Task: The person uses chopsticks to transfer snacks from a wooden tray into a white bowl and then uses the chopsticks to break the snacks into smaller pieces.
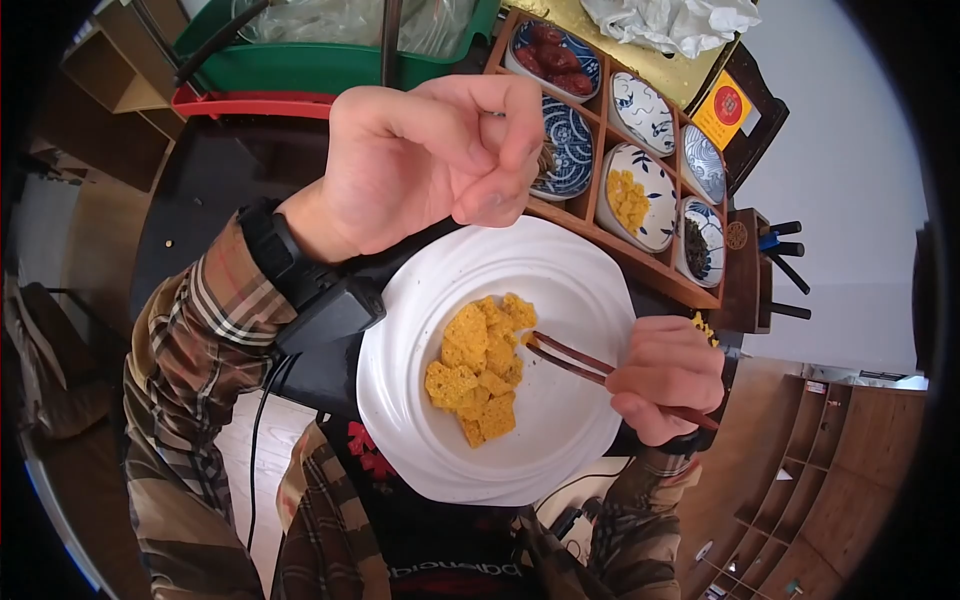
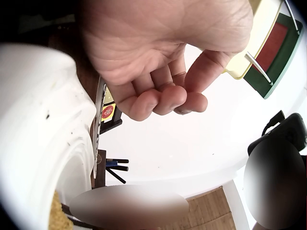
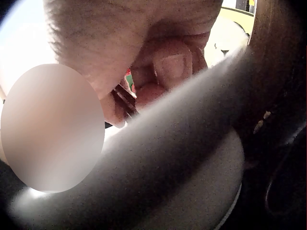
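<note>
A white bowl (image 1: 590,440) with a wide wavy rim holds several yellow, crumbly-looking pieces (image 1: 467,345). My right hand (image 1: 668,380) grips brown chopsticks (image 1: 575,362) over the bowl's right side, their tips at a small yellow bit beside the pile. In the right wrist view, the right hand (image 3: 129,43) has its fingers curled round the sticks, partly hidden. Raised above the bowl's upper left rim is my left hand (image 1: 430,165), palm up with curled fingers. The left wrist view shows that left hand (image 2: 163,57) with nothing visible between its fingers; dark specks dot the bowl rim.
Behind the bowl stands a wooden divided tray (image 1: 640,266) with small patterned dishes of red dates (image 1: 550,60), yellow bits (image 1: 627,200) and dark bits (image 1: 695,245). A green bin (image 1: 290,68) is at the back left, a pen holder (image 1: 745,270) at the right. Red pieces (image 1: 370,452) lie near the front.
</note>
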A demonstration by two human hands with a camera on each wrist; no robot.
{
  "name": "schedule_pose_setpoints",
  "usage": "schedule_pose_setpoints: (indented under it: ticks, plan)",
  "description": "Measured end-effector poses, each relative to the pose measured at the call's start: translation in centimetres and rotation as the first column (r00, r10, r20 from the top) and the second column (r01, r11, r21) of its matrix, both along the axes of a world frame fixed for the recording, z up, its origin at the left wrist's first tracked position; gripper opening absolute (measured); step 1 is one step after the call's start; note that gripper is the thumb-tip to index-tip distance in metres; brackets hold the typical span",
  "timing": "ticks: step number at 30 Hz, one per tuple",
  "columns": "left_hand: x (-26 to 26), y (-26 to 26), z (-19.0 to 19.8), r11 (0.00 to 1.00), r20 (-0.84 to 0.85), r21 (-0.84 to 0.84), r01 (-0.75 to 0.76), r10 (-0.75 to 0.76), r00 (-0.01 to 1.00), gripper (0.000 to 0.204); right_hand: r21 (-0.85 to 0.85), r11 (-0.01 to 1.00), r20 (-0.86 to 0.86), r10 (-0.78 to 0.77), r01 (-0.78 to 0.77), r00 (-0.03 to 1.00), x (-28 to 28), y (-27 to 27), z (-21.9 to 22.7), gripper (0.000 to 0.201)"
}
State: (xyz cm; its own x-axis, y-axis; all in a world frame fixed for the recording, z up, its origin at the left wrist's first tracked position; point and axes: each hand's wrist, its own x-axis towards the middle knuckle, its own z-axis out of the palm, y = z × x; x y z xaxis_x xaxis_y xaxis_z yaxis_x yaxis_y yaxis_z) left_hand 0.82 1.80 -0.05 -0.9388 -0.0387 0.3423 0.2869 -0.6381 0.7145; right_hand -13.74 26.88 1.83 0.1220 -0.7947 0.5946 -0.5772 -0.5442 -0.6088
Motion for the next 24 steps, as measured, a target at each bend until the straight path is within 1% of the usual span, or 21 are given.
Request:
schedule_pose_setpoints:
  ticks: [3,5,9,11,12,14,18,20,24]
  plan:
    - [-0.04,-0.07,-0.01,1.0,-0.001,-0.005,0.001,-0.001,1.0,0.005,0.042,0.999,-0.034,0.014,-0.013,0.999,-0.08,0.08,0.32,0.015]
    - [0.06,-0.06,-0.07,1.0,0.008,-0.003,0.002,-0.002,1.0,0.005,0.076,0.997,-0.095,0.017,-0.01,0.995,0.02,0.09,0.67,0.015]
    - [-0.03,-0.08,0.12,1.0,0.0,-0.007,0.0,0.0,1.0,0.005,0.072,0.997,-0.123,0.008,0.001,0.992,-0.11,0.0,0.82,0.016]
    - [-0.01,-0.05,0.07,1.0,-0.005,-0.009,0.003,-0.003,1.0,0.005,0.015,0.999,0.021,-0.037,0.036,0.999,-0.2,0.11,0.44,0.015]
    - [0.01,-0.06,0.08,1.0,-0.002,-0.009,-0.005,0.005,1.0,0.005,0.015,0.999,0.021,-0.037,0.037,0.999,-0.39,0.2,0.46,0.015]
    - [0.02,0.02,0.01,1.0,0.002,-0.007,-0.009,0.009,1.0,0.005,0.041,0.997,0.084,-0.065,0.062,0.994,-0.77,0.57,0.57,0.015]
    - [0.01,-0.06,0.0,1.0,-0.001,0.003,-0.003,0.003,1.0,0.005,0.06,0.996,0.108,-0.07,0.064,0.992,-0.84,0.55,0.57,0.015]
    - [0.02,-0.05,0.0,1.0,0.005,0.009,-0.001,0.001,1.0,0.006,0.107,0.994,0.106,-0.04,0.028,0.994,-0.91,0.58,0.49,0.016]
    - [0.01,-0.05,0.01,1.0,0.002,0.0,-0.004,0.004,1.0,0.006,0.129,0.991,0.097,0.001,-0.013,0.995,-0.84,0.2,0.5,0.015]
